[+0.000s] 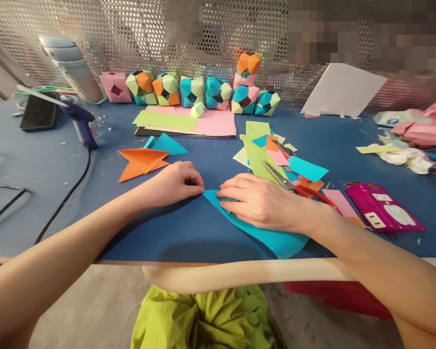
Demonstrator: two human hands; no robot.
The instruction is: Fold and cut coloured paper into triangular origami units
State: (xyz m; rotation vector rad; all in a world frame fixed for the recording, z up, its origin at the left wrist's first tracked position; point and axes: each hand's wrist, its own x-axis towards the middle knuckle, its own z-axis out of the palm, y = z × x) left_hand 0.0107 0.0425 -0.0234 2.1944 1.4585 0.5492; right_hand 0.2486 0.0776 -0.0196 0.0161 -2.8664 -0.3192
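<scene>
A bright blue sheet of paper (276,238) lies bent over near the table's front edge, its near side curving up off the table. My left hand (183,183) is closed, thumb and fingertips pinched at the sheet's pointed left corner. Fingers curved over the upper part of the same sheet, my right hand (256,198) holds it down; its thumb is hidden. Just beyond my left hand are an orange folded paper piece (143,162) and a blue folded piece (170,144). Scissors with red handles (283,179) rest beside my right hand.
Several folded paper balls (192,91) line the back, behind a stack of coloured paper (167,121). A glue gun (80,123) with a black cord stands left, near a phone (39,110). Paper scraps (307,167) and a magenta power strip (385,208) lie right.
</scene>
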